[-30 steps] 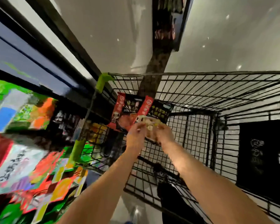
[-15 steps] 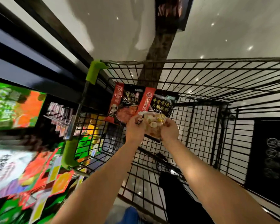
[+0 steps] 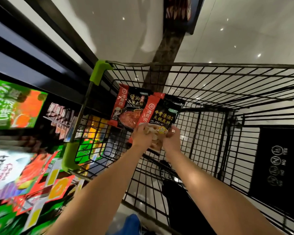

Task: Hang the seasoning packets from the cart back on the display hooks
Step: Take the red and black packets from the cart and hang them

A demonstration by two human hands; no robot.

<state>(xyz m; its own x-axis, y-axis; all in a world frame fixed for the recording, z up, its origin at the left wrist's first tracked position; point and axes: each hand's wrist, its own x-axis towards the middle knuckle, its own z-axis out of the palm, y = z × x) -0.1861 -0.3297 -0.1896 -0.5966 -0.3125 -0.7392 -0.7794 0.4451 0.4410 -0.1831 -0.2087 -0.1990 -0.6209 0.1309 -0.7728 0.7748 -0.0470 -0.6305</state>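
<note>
Head view: both hands reach into the black wire cart (image 3: 210, 85) at frame centre. The left hand (image 3: 141, 136) and right hand (image 3: 171, 141) pinch the lower edge of a black-and-red seasoning packet (image 3: 161, 114), lifted above the basket. A second packet (image 3: 128, 107) overlaps behind it, upper left. Hanging display packets (image 3: 61, 119) blur at left.
</note>
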